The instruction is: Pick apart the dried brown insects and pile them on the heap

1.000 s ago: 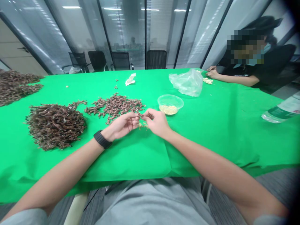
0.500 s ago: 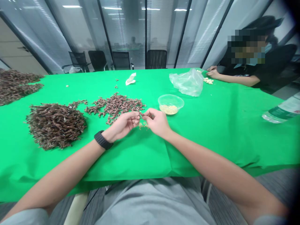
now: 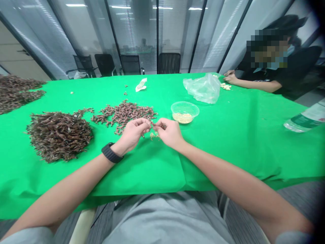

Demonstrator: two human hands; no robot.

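My left hand [image 3: 134, 134], with a black band at the wrist, is closed in a pinch at a small dried brown pod-like piece [image 3: 151, 124]. Meeting it fingertip to fingertip, my right hand [image 3: 169, 132] pinches the same piece from the other side. The fingers hide most of it. Just below the fingertips lie small yellowish bits [image 3: 154, 135] on the green cloth. Behind my left hand spreads a loose heap of short brown pieces [image 3: 129, 112]. A clear plastic bowl [image 3: 186, 108] holding pale yellowish grains stands to the right of my hands.
A larger mound of longer dried brown pieces [image 3: 59, 135] sits at left, with another pile [image 3: 17, 93] at the far left. Toward the back are crumpled white paper [image 3: 141, 84] and a clear plastic bag [image 3: 203, 88]. A bottle [image 3: 306, 117] lies at right. Another person's hands [image 3: 230, 77] rest near pale pieces.
My left hand has turned, so its back and thumb show more and its open palm less. My right hand stays nearly in place.
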